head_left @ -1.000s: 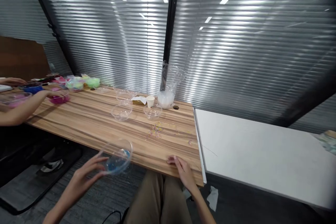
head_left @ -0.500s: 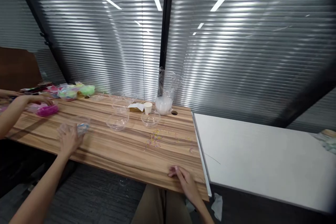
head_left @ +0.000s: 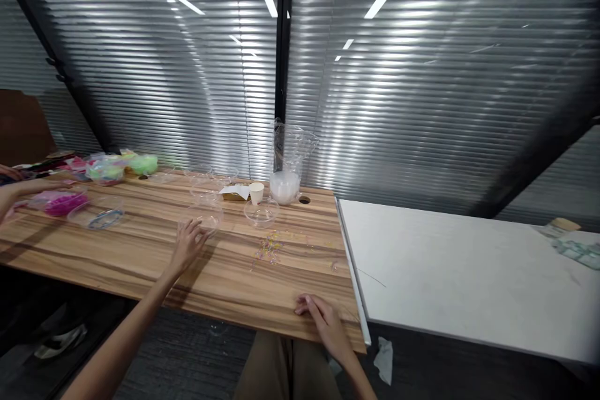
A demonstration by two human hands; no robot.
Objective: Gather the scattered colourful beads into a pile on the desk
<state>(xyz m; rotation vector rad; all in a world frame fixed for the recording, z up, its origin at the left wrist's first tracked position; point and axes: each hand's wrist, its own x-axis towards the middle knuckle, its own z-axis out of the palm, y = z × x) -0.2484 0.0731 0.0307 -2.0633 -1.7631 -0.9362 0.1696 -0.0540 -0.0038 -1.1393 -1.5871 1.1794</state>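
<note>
My left hand (head_left: 189, 244) reaches over the wooden table with its fingers closed on the near rim of a clear plastic bowl (head_left: 209, 215). Beside the table's front edge rests my right hand (head_left: 322, 317), fingers loosely curled together; whatever they may hold is hidden. Small coloured beads or bits (head_left: 269, 246) lie scattered between the two hands. Another clear bowl (head_left: 260, 215) stands to the right of the one I touch. Farther left is a clear bowl with a blue strip (head_left: 105, 219) in it, apart from my hand.
A white paper cup (head_left: 256, 192), a small box with white paper (head_left: 234, 192) and a bag of white material (head_left: 284, 187) stand at the back. Leftward, a co-worker's arm (head_left: 21, 189) is near a bowl of pink material (head_left: 65, 202). A white table (head_left: 459, 269) adjoins on the right.
My left hand has let go of the bowl with the blue strip at the left and moved right to another clear bowl. My right hand stays in place.
</note>
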